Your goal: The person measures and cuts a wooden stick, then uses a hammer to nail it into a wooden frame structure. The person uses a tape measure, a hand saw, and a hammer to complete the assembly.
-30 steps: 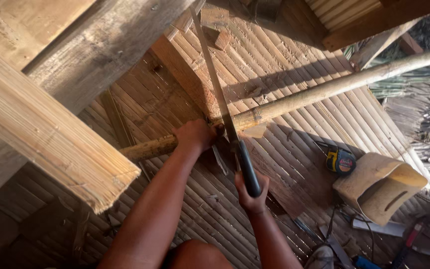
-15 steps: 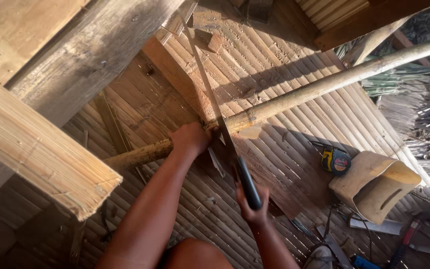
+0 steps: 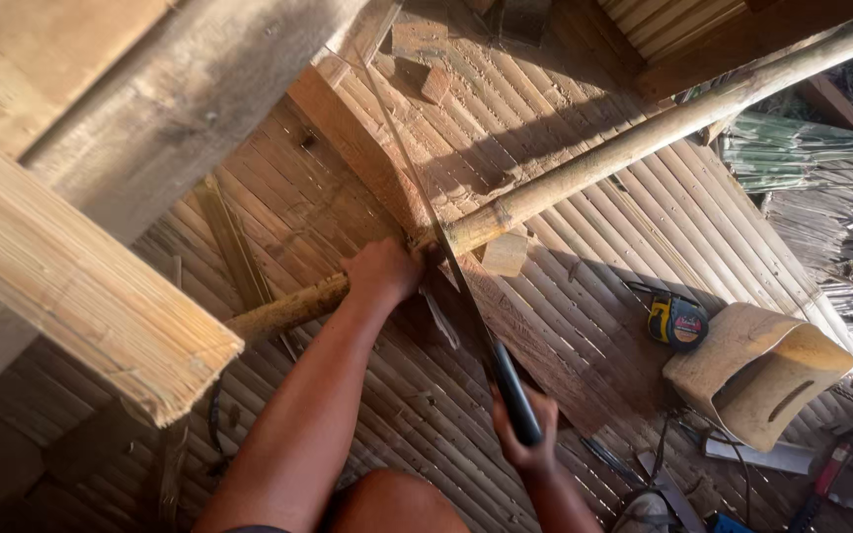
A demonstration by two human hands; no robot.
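We are sawing a bamboo pole (image 3: 584, 178) that runs from the near left to the far right across the slatted bamboo floor (image 3: 584, 296). Our left hand (image 3: 382, 274) presses down on the pole, fingers wrapped over it just left of the cut. Our right hand (image 3: 525, 444) has its fingers clamped on the dark handle of the saw (image 3: 446, 257), whose long thin blade slants from the handle up and away across the pole.

To cut well, we judge that the pole must not roll, so we keep the left hand firm and close to the cut but clear of the teeth. We keep the blade square to the pole, take long even strokes and let the saw's weight do the work. A small wood block (image 3: 504, 254) lies just beside the cut on the right. A yellow tape measure (image 3: 676, 321) and a tan pouch (image 3: 757, 370) lie well apart to the right, out of the stroke's path.
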